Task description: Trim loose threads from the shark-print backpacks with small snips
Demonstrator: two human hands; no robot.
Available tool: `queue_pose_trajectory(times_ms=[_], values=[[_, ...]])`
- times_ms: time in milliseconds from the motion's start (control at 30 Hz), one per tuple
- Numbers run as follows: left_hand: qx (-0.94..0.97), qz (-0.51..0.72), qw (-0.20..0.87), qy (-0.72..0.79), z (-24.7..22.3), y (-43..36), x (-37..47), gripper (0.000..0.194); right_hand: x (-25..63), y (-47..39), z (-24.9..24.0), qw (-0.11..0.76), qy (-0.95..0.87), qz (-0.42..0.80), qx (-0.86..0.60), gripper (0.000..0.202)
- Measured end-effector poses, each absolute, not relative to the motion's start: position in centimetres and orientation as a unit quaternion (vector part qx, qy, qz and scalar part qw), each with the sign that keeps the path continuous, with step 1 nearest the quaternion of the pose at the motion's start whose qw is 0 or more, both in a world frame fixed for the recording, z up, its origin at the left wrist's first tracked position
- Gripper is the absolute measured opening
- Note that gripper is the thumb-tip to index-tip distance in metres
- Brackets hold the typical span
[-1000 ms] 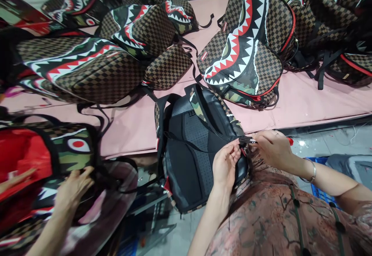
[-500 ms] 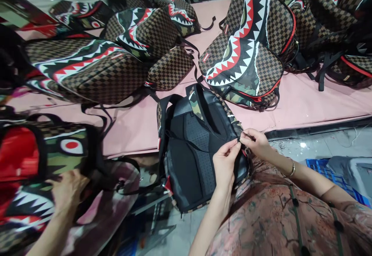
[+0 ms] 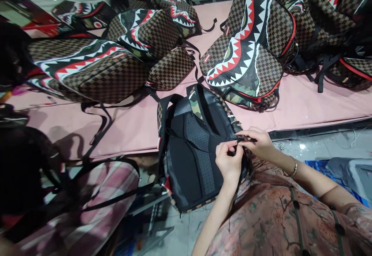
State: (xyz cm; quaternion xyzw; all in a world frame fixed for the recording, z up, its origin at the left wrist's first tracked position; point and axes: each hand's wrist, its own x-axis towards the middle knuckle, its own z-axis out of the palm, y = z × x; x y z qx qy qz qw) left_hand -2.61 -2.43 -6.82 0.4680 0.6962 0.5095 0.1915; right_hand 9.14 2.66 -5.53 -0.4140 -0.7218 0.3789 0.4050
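A backpack (image 3: 190, 155) leans against the pink table's front edge with its black padded back panel facing up. Its rim shows brown check and camouflage. My left hand (image 3: 229, 161) is closed by the bag's right side, thumb and forefinger pinching a thin black strap (image 3: 240, 141). Right beside it, my right hand (image 3: 258, 143) is closed too, its fingertips meeting the left ones at the strap. A small dark, slim object (image 3: 249, 138) lies in the right hand's fingers; its kind I cannot make out.
Check-patterned backpacks with shark-teeth prints (image 3: 244, 62) lie across the pink table (image 3: 308, 101). More bags (image 3: 95, 70) are piled at the left. A co-worker in plaid clothing (image 3: 113, 186) sits at lower left with a dark bag (image 3: 20, 170). A blue crate (image 3: 318, 166) stands at right.
My fingers have shifted slightly at the strap, the right hand's fingers stretching further over the left. At left, the co-worker's bag has been turned, its red and camouflage front no longer showing.
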Motion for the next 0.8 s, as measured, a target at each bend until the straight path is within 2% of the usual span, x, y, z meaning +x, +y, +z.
queue_pose_trajectory(times_ms=[133, 233, 300, 367, 433, 500, 667, 800], values=[[0.482, 0.501, 0.214, 0.686, -6.6, -2.3, -2.7, 0.005, 9.6, 3.2, -5.2, 0.354, -0.807, 0.309, -0.359, 0.016], [0.475, 0.506, 0.243, 0.678, -6.5, -2.2, -2.8, 0.007, 8.9, 2.8, -5.5, 0.378, -0.799, 0.26, -0.388, 0.015], [0.473, 0.509, 0.24, 0.678, -6.4, -2.2, -2.8, 0.003, 8.1, 2.5, -5.8, 0.411, -0.741, 0.309, -0.432, 0.012], [0.474, 0.507, 0.227, 0.683, -6.3, -2.2, -2.8, 0.004, 7.6, 2.5, -5.9, 0.434, -0.654, 0.416, -0.459, 0.015], [0.476, 0.504, 0.211, 0.689, -6.2, -2.3, -2.8, 0.005, 7.6, 2.8, -5.9, 0.431, -0.583, 0.512, -0.46, 0.02], [0.483, 0.501, 0.187, 0.693, -6.1, -2.3, -2.8, 0.004, 8.4, 3.0, -5.7, 0.416, -0.568, 0.54, -0.461, 0.023], [0.535, 0.486, 0.077, 0.687, -6.0, -2.3, -2.6, 0.004, 11.8, 2.9, -4.3, 0.318, -0.696, 0.388, -0.514, 0.022], [0.581, 0.469, 0.009, 0.665, -5.9, -2.2, -2.6, 0.007, 13.8, 3.1, -2.8, 0.248, -0.791, 0.338, -0.445, 0.021]])
